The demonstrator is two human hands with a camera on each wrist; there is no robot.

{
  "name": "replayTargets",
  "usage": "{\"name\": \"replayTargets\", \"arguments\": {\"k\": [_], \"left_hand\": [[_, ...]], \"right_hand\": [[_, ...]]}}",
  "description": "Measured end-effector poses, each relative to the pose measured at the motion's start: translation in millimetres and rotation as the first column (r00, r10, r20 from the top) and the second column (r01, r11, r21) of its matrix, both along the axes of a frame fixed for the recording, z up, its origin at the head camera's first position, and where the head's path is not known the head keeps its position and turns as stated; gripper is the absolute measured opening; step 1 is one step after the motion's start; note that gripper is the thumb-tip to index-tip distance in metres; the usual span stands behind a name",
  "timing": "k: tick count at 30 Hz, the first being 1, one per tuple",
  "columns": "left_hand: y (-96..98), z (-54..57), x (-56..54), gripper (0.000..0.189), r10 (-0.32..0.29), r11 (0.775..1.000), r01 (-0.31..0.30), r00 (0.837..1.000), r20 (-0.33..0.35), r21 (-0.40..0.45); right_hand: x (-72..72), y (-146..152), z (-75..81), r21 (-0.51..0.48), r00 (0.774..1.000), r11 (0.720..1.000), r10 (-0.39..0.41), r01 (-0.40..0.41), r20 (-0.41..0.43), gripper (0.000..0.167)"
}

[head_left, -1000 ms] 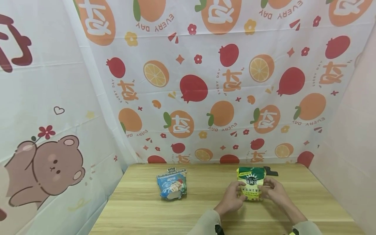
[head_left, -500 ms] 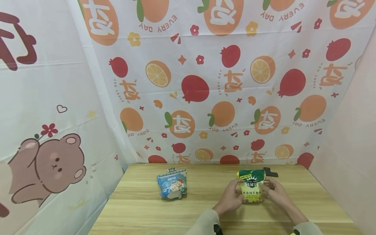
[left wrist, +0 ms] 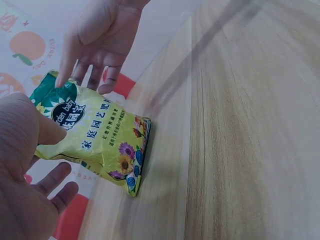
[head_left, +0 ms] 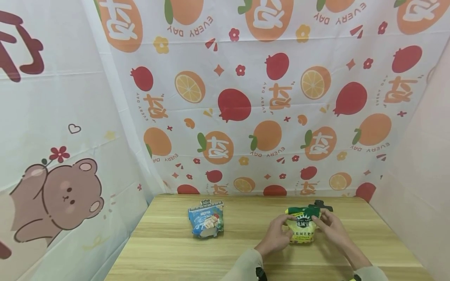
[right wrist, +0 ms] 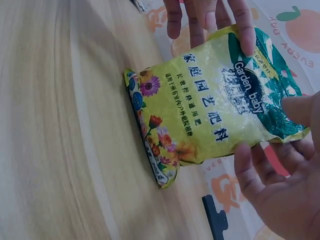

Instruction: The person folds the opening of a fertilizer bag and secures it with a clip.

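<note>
A yellow and green bag of garden fertilizer point(head_left: 303, 235) stands on its bottom edge on the wooden table, its green top leaning back. My left hand point(head_left: 277, 235) pinches its left side, thumb on the printed front and other fingers beside and behind. At the upper right corner, my right hand point(head_left: 333, 230) holds the bag between thumb and fingers, as the right wrist view shows with the thumb point(right wrist: 297, 110) over the green part. Just behind the bag lies a black clip point(head_left: 324, 205), clearer in the right wrist view as a dark bar with a tab point(right wrist: 215, 217).
To the left on the table point(head_left: 168, 253) sits a blue snack-like bag point(head_left: 206, 223), its top held by a clip with a piano-key pattern point(head_left: 206, 206). A fruit-print cloth point(head_left: 256, 156) hangs along the back edge, with plain cloth on the right.
The fertilizer bag's top has sunk and tilted back, showing less green. My right hand has shifted up to its upper corner. My left hand stays at its left side.
</note>
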State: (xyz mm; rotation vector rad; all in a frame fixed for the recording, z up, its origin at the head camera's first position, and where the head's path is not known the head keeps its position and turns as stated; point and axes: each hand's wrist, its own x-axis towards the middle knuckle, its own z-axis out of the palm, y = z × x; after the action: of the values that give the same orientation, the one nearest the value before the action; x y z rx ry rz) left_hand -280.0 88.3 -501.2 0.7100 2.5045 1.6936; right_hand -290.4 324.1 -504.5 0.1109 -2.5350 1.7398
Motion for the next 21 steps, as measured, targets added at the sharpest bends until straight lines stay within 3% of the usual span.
{"name": "replayTargets", "arguments": {"k": [6, 10, 13, 21], "left_hand": [[-0.5, -0.3, -0.5, 0.040, 0.003, 1.000, -0.003, 1.000, -0.015, -0.003], [-1.7, -0.8, 0.1, 0.037, -0.003, 1.000, 0.003, 1.000, -0.001, 0.005], [-2.1, -1.1, 0.5, 0.034, -0.012, 1.000, 0.012, 1.000, 0.012, 0.013], [1.2, -0.9, -0.5, 0.034, -0.029, 0.997, 0.026, 0.998, -0.048, -0.066]], "right_hand": [[7.5, 6.3, -0.4, -0.123, 0.993, 0.990, 0.061, -0.073, -0.098, 0.037], [9.4, 12.4, -4.3, -0.183, 0.972, 0.968, 0.135, -0.170, -0.190, 0.023], [10.7, 15.6, -5.3, -0.130, 0.961, 0.967, 0.189, -0.218, -0.201, 0.019], [12.3, 14.6, -2.6, 0.065, 0.985, 0.985, 0.165, -0.162, -0.055, 0.035]]}}
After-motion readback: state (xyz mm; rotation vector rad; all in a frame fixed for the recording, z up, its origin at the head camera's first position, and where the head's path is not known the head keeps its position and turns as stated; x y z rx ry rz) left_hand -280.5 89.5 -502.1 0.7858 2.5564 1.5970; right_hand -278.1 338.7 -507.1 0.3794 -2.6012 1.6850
